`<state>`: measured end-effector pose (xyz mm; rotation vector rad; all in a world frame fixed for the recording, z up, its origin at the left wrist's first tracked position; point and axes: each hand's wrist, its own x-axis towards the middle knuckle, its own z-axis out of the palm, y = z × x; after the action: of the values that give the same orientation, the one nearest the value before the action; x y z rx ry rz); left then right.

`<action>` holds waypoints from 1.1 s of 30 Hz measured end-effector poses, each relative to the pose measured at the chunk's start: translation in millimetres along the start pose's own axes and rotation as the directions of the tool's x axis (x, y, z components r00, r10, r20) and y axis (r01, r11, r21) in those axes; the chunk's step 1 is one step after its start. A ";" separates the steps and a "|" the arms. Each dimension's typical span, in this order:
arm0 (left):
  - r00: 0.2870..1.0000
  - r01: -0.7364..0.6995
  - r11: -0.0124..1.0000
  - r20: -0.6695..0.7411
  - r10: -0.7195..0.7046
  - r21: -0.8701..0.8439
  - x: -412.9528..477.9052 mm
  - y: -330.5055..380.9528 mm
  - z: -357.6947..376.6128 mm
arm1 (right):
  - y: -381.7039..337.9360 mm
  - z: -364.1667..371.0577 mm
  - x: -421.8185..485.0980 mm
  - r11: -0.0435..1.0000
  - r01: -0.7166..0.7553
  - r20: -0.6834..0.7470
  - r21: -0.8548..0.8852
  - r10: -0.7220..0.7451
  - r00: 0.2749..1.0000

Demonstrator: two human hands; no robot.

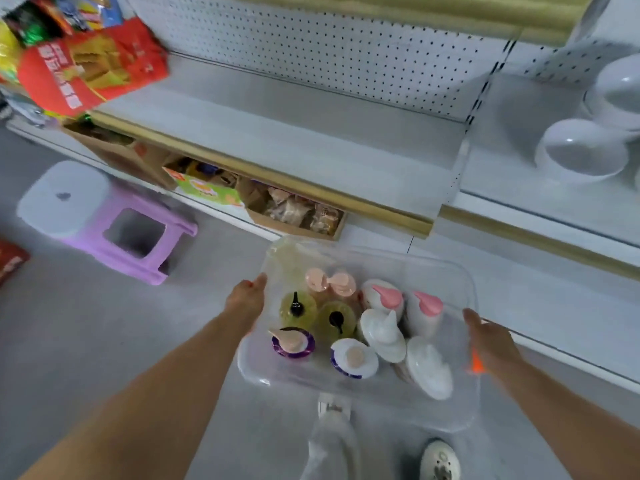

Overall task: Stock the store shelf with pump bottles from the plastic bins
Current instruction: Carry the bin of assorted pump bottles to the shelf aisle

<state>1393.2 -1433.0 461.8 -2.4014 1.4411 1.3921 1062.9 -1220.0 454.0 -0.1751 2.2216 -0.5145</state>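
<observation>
Head view: the left hand (246, 299) and the right hand (491, 337) each grip an end rim of the clear plastic bin (450, 410), just in front of the bare shelf (311, 133). A tilt or a slipping rim could topple its load: roughly ten pump bottles (384, 334) standing upright and close together in white, yellow and pink.

Illumination was bright, even and diffuse; shadows were soft. Motion blur softened detail; wide-angle distortion curved the edges.
</observation>
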 end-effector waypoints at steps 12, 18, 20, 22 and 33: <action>0.995 -0.082 0.991 0.071 0.074 0.106 86.2 32.7 19.8 | -8.8 44.0 46.5 0.993 -0.099 -0.054 0.058 0.102 0.993; 0.996 -0.062 0.986 0.076 0.051 0.152 89.5 38.9 24.6 | -11.9 48.2 53.1 0.977 -0.175 -0.057 0.120 0.183 0.982; 0.993 -0.079 0.983 0.103 0.063 0.166 85.0 40.6 24.8 | -15.6 48.4 47.5 0.966 -0.212 -0.039 0.149 0.220 0.975; 0.985 -0.128 0.967 0.145 0.097 0.219 80.3 41.7 24.7 | -19.0 48.1 39.9 0.962 -0.212 -0.026 0.170 0.219 0.975; 0.888 -0.458 0.767 0.258 0.380 0.449 -18.1 31.6 24.2 | -18.4 9.7 -34.6 0.993 -0.020 0.035 -0.119 0.025 0.999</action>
<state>1351.0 -1428.3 472.4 -1.6772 2.0732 1.0347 1091.9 -1229.5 480.5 -0.2196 2.2171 -0.3644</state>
